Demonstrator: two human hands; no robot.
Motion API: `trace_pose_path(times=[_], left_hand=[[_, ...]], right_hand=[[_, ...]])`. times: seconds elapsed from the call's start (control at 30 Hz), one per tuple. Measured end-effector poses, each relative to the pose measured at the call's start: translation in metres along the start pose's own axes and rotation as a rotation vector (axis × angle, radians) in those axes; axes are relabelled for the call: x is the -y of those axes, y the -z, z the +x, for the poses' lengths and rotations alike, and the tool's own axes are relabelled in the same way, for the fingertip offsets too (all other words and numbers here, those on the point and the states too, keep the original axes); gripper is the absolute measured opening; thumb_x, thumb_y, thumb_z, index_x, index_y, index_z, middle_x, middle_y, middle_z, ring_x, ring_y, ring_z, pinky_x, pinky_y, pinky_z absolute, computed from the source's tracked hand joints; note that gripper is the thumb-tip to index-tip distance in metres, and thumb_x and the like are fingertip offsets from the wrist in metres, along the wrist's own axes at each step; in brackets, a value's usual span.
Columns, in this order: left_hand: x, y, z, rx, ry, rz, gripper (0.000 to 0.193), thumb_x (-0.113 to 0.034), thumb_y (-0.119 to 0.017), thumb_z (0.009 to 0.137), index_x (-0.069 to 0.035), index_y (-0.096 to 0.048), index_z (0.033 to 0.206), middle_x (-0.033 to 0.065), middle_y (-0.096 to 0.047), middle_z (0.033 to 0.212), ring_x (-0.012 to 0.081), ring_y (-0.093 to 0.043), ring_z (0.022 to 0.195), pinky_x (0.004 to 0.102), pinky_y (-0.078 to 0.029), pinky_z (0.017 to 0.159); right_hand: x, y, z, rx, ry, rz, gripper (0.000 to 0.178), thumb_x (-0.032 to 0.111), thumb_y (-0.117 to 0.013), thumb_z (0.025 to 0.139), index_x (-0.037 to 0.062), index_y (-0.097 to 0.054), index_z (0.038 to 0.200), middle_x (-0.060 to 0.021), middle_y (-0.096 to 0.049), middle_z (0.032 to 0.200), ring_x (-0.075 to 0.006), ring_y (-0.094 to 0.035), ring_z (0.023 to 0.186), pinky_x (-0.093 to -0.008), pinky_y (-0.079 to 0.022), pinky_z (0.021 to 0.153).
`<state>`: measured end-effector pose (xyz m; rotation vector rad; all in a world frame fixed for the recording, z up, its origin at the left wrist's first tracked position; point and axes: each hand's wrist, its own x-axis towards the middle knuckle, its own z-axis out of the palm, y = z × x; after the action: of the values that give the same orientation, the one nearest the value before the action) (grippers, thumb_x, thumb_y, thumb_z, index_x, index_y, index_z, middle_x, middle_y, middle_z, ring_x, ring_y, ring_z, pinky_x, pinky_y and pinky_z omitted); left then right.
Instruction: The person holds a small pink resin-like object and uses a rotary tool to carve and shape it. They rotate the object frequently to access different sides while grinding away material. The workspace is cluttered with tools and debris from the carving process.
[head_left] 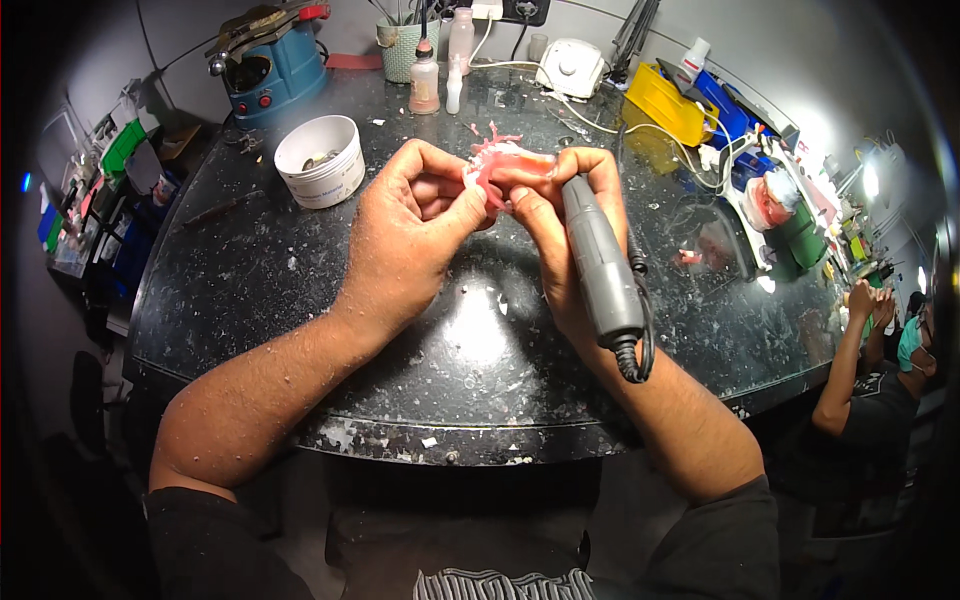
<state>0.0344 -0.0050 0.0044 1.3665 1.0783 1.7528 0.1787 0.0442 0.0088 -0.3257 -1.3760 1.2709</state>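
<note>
Both hands hold up a pink denture base with ragged edges and thin pink spurs at its top, above the middle of the workbench. Thumb and fingers of my left hand pinch its left end. My right hand grips the right end between thumb and forefinger. That same hand also carries a grey handpiece, which lies across it with the coiled cord end pointing toward me. The handpiece's tip is hidden behind my right fingers.
A white tub stands left of my hands, with a blue machine behind it. At the back are a bottle of pinkish powder, a green pot and a white control box. Yellow bin and cables lie right. Another person sits far right.
</note>
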Motion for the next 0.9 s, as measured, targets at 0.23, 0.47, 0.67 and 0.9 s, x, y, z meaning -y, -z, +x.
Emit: trace_pose_path(times=[0.23,0.47,0.67,0.9], left_hand=[[-0.004,0.008,0.002,0.031,0.210,-0.128,0.023,-0.016,-0.063,0.101,0.001,-0.058,0.116,0.0123,-0.071,0.100,0.0174,-0.071,0.091,0.0323,-0.059,0.087],[-0.005,0.013,0.005,0.081,0.298,-0.237,0.019,-0.015,-0.063,0.100,0.000,-0.060,0.111,0.0122,-0.070,0.099,0.0180,-0.072,0.090,0.0317,-0.062,0.081],[-0.006,0.008,0.000,0.102,0.282,-0.213,0.023,-0.013,-0.067,0.098,-0.001,-0.055,0.113,0.0126,-0.071,0.100,0.0184,-0.072,0.092,0.0327,-0.063,0.082],[-0.007,0.005,-0.003,0.120,0.295,-0.204,0.022,-0.010,-0.068,0.097,-0.003,-0.053,0.111,0.0131,-0.071,0.100,0.0183,-0.072,0.093,0.0336,-0.062,0.086]], right_hand=[[-0.011,0.017,0.006,0.043,0.028,-0.046,0.034,-0.003,-0.070,0.093,0.0077,-0.041,0.108,-0.0114,-0.067,0.106,-0.0103,-0.065,0.095,-0.0245,-0.053,0.082],[-0.014,0.024,0.010,0.069,0.041,-0.134,0.038,0.001,-0.074,0.092,0.0072,-0.041,0.110,-0.0095,-0.067,0.099,-0.0115,-0.067,0.092,-0.0249,-0.055,0.079],[-0.007,0.013,0.006,0.027,0.026,-0.003,0.046,0.000,-0.074,0.091,0.0053,-0.035,0.116,-0.0173,-0.064,0.109,-0.0188,-0.069,0.098,-0.0297,-0.059,0.086],[-0.011,0.018,0.007,0.026,0.050,-0.067,0.051,0.001,-0.076,0.089,0.0067,-0.034,0.117,-0.0177,-0.064,0.111,-0.0185,-0.068,0.100,-0.0304,-0.057,0.089]])
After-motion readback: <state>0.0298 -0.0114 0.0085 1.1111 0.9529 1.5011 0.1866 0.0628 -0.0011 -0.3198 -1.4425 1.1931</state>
